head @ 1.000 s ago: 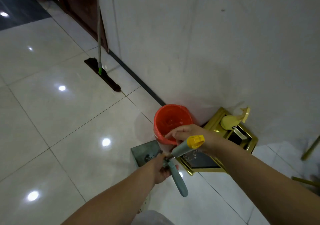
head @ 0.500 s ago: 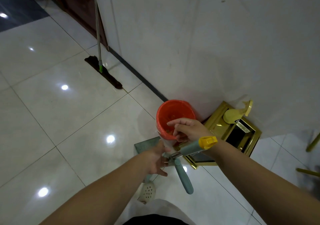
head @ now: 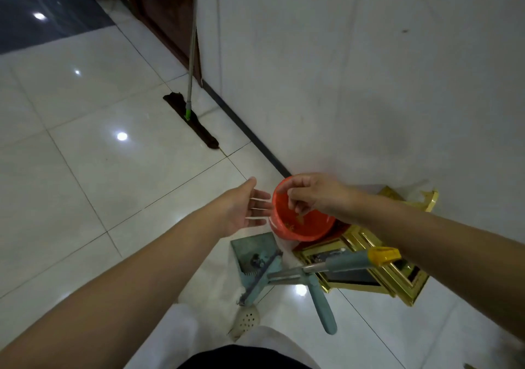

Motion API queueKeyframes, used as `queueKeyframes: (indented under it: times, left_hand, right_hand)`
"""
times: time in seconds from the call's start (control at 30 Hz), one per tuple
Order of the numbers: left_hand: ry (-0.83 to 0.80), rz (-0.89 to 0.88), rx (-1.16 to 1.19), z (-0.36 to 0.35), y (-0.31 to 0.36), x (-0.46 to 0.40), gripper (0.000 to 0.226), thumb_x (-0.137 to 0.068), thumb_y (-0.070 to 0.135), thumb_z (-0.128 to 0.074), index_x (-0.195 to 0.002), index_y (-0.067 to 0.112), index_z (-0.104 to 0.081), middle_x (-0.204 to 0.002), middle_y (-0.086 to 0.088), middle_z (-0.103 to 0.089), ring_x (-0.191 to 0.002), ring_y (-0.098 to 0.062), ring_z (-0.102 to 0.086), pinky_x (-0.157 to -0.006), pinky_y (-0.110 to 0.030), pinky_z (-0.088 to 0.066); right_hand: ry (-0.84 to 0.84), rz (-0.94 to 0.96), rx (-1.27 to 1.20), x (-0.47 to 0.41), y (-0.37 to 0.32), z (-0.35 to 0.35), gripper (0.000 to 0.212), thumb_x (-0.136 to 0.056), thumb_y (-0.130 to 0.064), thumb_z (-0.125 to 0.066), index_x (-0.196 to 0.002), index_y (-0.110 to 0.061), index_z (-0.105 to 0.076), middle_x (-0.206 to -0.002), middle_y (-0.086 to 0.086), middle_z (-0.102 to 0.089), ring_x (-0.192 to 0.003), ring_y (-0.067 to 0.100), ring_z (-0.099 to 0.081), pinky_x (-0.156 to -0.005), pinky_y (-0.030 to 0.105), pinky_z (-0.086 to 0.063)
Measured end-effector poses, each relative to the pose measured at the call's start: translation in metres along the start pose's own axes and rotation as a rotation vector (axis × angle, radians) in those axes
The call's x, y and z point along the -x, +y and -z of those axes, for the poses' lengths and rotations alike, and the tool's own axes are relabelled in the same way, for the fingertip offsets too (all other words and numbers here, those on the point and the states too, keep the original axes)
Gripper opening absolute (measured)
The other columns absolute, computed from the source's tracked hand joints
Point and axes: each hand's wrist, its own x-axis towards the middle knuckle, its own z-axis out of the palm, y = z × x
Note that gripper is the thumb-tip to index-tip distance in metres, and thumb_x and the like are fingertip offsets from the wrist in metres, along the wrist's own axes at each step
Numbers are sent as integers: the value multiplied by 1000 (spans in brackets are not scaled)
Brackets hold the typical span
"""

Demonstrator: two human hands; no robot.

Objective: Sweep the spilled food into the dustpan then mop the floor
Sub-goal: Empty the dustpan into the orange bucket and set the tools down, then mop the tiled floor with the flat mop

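The floor (head: 85, 198) is glossy pale tile, likely slick once wet. Against the white wall (head: 369, 70) leans the mop (head: 191, 56), its thin metal pole upright and its flat dark head (head: 193, 122) lying on the tile, well apart from both hands. It looks light and stiff; I would take the pole about mid-height, since the head should pivot at the green joint. Nearer, gold frames (head: 369, 266) lie at the wall's foot, and beside them the grey-green dustpan (head: 252, 252) sits on the floor with its long handle rising toward the camera, crossed by a second pole with a yellow end (head: 382, 256), probably the broom. Both are stiff plastic and metal, easy to lift by the handle. An orange bucket (head: 301, 226) holds a few scraps of food. The right hand (head: 315, 195) hangs over the bucket's rim, fingers loosely curled; I cannot tell whether that grip pinches anything. The left hand (head: 244, 209) is spread wide, empty, just beside the bucket.
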Motion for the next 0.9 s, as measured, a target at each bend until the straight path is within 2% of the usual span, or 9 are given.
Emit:
queueKeyframes:
  times: [0.1, 0.17, 0.3, 0.43, 0.6, 0.73, 0.9]
  left_hand:
    - [24, -76, -41, 32, 22, 10, 48, -102, 41, -31, -109, 4, -61, -104, -15, -69, -93, -25, -65, -82, -37, -54]
    - [49, -118, -69, 61, 39, 14, 43, -102, 37, -34, -108, 5, -62, -103, -13, -70, -92, -23, -66, -82, -36, -55]
    - [120, -167, -33, 138, 79, 20, 36, -101, 30, -38, -107, 6, -63, -99, -11, -70, -86, -20, -66, -80, -34, -55]
    - [225, -197, 73, 227, 120, 27, 29, -100, 25, -41, -97, 6, -63, -95, -10, -69, -81, -19, -64, -71, -30, -53]
    - [318, -221, 171, 314, 154, 35, 33, -102, 25, -37, -88, 7, -60, -88, -9, -66, -76, -18, -61, -67, -28, -50]
    - [360, -220, 224, 360, 173, 38, 32, -102, 23, -37, -84, 8, -59, -83, -7, -64, -70, -16, -59, -64, -27, -48]
    - [382, -206, 284, 387, 191, 31, 29, -101, 21, -38, -86, 7, -59, -83, -8, -64, -71, -16, -59, -65, -27, -49]
  right_hand:
    - [-75, 6, 154, -18, -38, -7, 24, -99, -18, -47, -116, -21, -63, -89, 0, -64, -84, 13, -62, -81, 26, -53]
    - [-109, 1, 214, -35, -67, -16, 25, -99, -17, -46, -119, -19, -62, -92, 3, -65, -85, 14, -62, -80, 24, -53]
    - [-81, 15, 206, -86, -130, -44, 25, -98, -13, -47, -117, -17, -63, -83, 0, -63, -75, 12, -60, -72, 24, -52]
    - [-4, 18, 76, -152, -193, -85, 25, -97, -13, -48, -113, -20, -66, -81, 0, -64, -71, 10, -60, -67, 19, -53]
    - [120, -46, -320, -210, -239, -129, 25, -95, -6, -45, -102, -19, -65, -78, 4, -61, -67, 12, -56, -69, 24, -54]
    - [125, -89, -331, -235, -262, -147, 25, -94, -5, -45, -100, -19, -66, -78, 5, -61, -67, 11, -56, -68, 23, -54]
    - [214, -100, -368, -265, -284, -134, 26, -95, -2, -45, -103, -14, -66, -75, 6, -59, -65, 13, -54, -62, 23, -52]
